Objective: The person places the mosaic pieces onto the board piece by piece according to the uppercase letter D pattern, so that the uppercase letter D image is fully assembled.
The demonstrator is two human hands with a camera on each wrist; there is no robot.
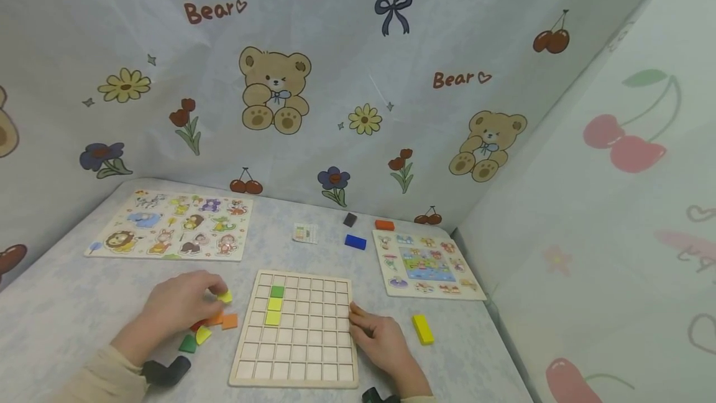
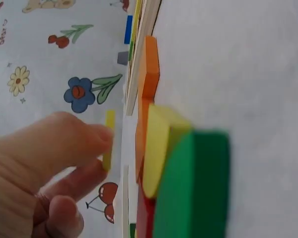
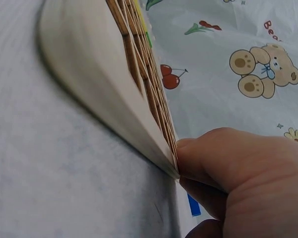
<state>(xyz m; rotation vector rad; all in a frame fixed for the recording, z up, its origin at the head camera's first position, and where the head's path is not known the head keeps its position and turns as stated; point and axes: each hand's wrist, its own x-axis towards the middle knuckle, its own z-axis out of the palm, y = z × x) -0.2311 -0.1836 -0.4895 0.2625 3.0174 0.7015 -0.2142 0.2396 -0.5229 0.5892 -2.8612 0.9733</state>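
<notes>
The person's L hand pinches a small yellow pc btwn thumb & finger, just off the grid board's L edge; L wrist view shows that pc edge-on, held apart from the other loose pcs. R hand grips the R rim of the grid board, fingertips narrow on the edge. The board lies flat on the bench, w/ one green square & two yellow squares in a single column nr its upper L, green at the far end. Left of the board, under & beside the L hand, are an orange square, a 2nd orange pc, a red pc partly hidden, a yellow rounded pc & a green pc. Beyond the board, far L: animal puzzle; straight behind: small printed card; behind & a bit R: dark block, blue block, orange block. Far R of the board: a picture puzzle w/ a blue-green centre; nearer, past the R hand, a yellow block. Bear-print cloth hangs behind it all.
</notes>
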